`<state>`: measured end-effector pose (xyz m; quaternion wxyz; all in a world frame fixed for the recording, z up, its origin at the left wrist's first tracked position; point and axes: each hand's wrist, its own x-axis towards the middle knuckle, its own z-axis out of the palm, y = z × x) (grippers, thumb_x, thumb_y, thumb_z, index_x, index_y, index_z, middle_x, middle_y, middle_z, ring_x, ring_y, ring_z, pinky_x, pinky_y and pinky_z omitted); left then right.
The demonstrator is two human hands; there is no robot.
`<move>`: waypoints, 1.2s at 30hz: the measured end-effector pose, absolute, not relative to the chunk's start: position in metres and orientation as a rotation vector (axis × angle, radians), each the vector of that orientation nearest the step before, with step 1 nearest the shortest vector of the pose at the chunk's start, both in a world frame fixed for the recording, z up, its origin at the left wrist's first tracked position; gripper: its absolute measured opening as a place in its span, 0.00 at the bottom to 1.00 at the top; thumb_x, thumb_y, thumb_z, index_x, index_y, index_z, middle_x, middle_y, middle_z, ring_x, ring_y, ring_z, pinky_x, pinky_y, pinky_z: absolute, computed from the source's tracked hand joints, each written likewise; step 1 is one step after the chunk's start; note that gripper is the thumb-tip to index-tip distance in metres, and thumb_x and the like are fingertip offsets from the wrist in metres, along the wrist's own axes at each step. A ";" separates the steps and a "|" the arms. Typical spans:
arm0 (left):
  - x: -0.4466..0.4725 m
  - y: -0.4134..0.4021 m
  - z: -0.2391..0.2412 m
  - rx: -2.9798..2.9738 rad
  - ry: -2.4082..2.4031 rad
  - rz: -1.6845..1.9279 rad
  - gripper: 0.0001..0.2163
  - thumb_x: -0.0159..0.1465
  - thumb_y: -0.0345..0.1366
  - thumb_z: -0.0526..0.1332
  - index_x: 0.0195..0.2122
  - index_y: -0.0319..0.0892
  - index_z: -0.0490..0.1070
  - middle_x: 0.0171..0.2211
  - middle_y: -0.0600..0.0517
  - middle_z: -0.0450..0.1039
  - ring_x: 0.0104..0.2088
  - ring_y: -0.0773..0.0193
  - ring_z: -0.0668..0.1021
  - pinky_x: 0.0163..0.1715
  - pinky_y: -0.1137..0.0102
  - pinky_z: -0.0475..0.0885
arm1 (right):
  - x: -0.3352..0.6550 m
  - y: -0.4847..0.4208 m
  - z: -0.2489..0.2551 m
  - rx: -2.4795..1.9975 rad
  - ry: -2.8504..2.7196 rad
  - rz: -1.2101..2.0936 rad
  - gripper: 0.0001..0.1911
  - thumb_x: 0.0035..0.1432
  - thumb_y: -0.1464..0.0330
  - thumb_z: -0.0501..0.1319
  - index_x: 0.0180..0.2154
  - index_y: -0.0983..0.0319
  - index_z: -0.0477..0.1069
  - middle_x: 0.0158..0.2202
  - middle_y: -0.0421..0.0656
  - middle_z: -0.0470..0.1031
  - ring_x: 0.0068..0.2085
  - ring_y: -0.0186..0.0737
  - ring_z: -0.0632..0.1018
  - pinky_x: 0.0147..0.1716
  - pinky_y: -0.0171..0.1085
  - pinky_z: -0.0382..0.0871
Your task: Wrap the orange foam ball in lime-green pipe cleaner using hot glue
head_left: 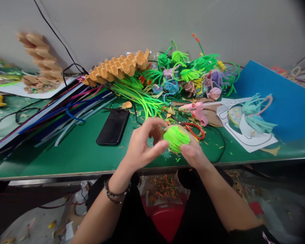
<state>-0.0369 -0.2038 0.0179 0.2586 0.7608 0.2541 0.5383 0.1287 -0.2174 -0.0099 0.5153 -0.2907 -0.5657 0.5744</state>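
Observation:
A bright green fuzzy pipe-cleaner ball [176, 138] is held over the front part of the table. My right hand [194, 152] is wrapped around its right side, with the thumb pressed on its lower front. On the other side, the curved fingers and thumb of my left hand [142, 142] meet its left edge; how firmly they grip it I cannot tell. Red-handled scissors [197, 131] lie just behind my right hand, partly hidden by it. Behind them rests a pink glue gun [197, 111].
A black phone [113, 127] lies left of my hands. Beyond are loose green pipe cleaners [142, 98], an egg carton [119, 67] and several finished fuzzy pieces [193, 73]. A blue board [277, 101] and paper cutout [249, 140] are right; long pipe-cleaner bundles [48, 117] lie left.

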 end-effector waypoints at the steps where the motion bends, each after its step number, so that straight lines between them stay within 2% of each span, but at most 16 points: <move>1: -0.035 -0.201 0.017 2.173 0.755 1.450 0.17 0.61 0.52 0.59 0.36 0.42 0.65 0.21 0.58 0.66 0.18 0.73 0.68 0.18 0.78 0.64 | 0.130 -0.216 -0.012 -0.728 -1.354 1.385 0.26 0.48 0.50 0.63 0.45 0.57 0.67 0.38 0.42 0.74 0.37 0.40 0.76 0.37 0.42 0.74; 4: -0.032 -0.196 0.012 2.509 0.904 1.410 0.18 0.59 0.52 0.61 0.28 0.43 0.59 0.19 0.60 0.62 0.17 0.73 0.65 0.17 0.77 0.60 | 0.131 -0.211 -0.015 -0.790 -1.321 1.391 0.26 0.50 0.48 0.60 0.44 0.58 0.69 0.37 0.43 0.75 0.36 0.41 0.76 0.37 0.43 0.74; 6: -0.031 -0.193 0.010 2.642 0.905 1.401 0.16 0.63 0.48 0.59 0.26 0.43 0.58 0.18 0.60 0.61 0.17 0.73 0.64 0.18 0.77 0.59 | 0.130 -0.209 -0.015 -0.794 -1.289 1.422 0.25 0.51 0.48 0.59 0.43 0.59 0.70 0.34 0.43 0.75 0.32 0.38 0.75 0.31 0.40 0.74; 9: -0.033 -0.190 0.010 2.641 0.784 1.397 0.13 0.66 0.41 0.57 0.26 0.43 0.58 0.18 0.59 0.62 0.19 0.72 0.65 0.20 0.78 0.61 | 0.127 -0.207 -0.014 -0.741 -1.223 1.527 0.24 0.52 0.47 0.57 0.40 0.59 0.71 0.29 0.41 0.73 0.24 0.34 0.69 0.21 0.35 0.67; 16: -0.036 -0.193 0.018 2.381 0.623 1.371 0.09 0.66 0.30 0.56 0.27 0.41 0.64 0.18 0.59 0.64 0.19 0.74 0.67 0.22 0.79 0.64 | 0.124 -0.207 -0.011 -0.565 -1.127 1.700 0.22 0.52 0.48 0.58 0.40 0.58 0.70 0.28 0.40 0.70 0.26 0.34 0.68 0.21 0.33 0.61; 20: -0.035 -0.191 0.017 1.992 0.538 1.607 0.11 0.67 0.33 0.54 0.25 0.41 0.64 0.18 0.58 0.64 0.19 0.74 0.68 0.21 0.78 0.65 | 0.127 -0.209 -0.007 -0.538 -1.179 1.707 0.25 0.55 0.47 0.52 0.42 0.59 0.69 0.26 0.39 0.68 0.22 0.32 0.65 0.21 0.35 0.61; 23: -0.035 -0.188 0.015 1.800 0.524 1.658 0.11 0.68 0.35 0.53 0.29 0.41 0.69 0.22 0.56 0.66 0.18 0.75 0.68 0.18 0.78 0.64 | 0.128 -0.210 -0.004 -0.526 -1.128 1.737 0.26 0.55 0.47 0.51 0.43 0.60 0.68 0.25 0.38 0.67 0.19 0.30 0.61 0.23 0.37 0.65; 26: -0.033 -0.192 0.018 1.799 0.532 1.547 0.07 0.66 0.35 0.57 0.34 0.42 0.73 0.25 0.55 0.72 0.17 0.76 0.69 0.16 0.79 0.64 | 0.129 -0.209 -0.003 -0.568 -1.049 1.689 0.23 0.54 0.49 0.52 0.39 0.59 0.69 0.25 0.39 0.69 0.20 0.31 0.64 0.25 0.38 0.69; 29: -0.028 -0.206 0.031 1.924 0.356 1.333 0.05 0.61 0.36 0.63 0.29 0.43 0.74 0.22 0.53 0.76 0.21 0.69 0.76 0.22 0.74 0.71 | 0.129 -0.206 -0.003 -0.616 -0.939 1.633 0.19 0.52 0.51 0.56 0.35 0.59 0.69 0.27 0.41 0.73 0.25 0.34 0.70 0.28 0.38 0.71; 31: -0.025 -0.218 0.043 1.998 0.174 1.090 0.07 0.61 0.36 0.64 0.26 0.44 0.73 0.22 0.53 0.78 0.21 0.68 0.78 0.24 0.72 0.72 | 0.129 -0.204 -0.004 -0.605 -0.854 1.662 0.19 0.51 0.51 0.57 0.35 0.59 0.69 0.29 0.41 0.75 0.26 0.35 0.71 0.31 0.39 0.72; 34: -0.023 -0.231 0.055 2.116 0.004 0.899 0.14 0.63 0.38 0.61 0.21 0.44 0.67 0.15 0.58 0.73 0.15 0.72 0.73 0.20 0.71 0.66 | 0.129 -0.204 -0.003 -0.617 -0.814 1.701 0.22 0.53 0.49 0.52 0.36 0.60 0.70 0.30 0.43 0.76 0.27 0.36 0.72 0.33 0.41 0.72; 36: -0.022 -0.230 0.053 2.202 0.168 1.068 0.15 0.64 0.43 0.60 0.22 0.43 0.66 0.14 0.59 0.69 0.15 0.73 0.70 0.20 0.71 0.63 | 0.128 -0.205 -0.002 -0.658 -0.865 1.688 0.24 0.55 0.48 0.48 0.36 0.60 0.69 0.29 0.44 0.75 0.27 0.37 0.73 0.32 0.41 0.72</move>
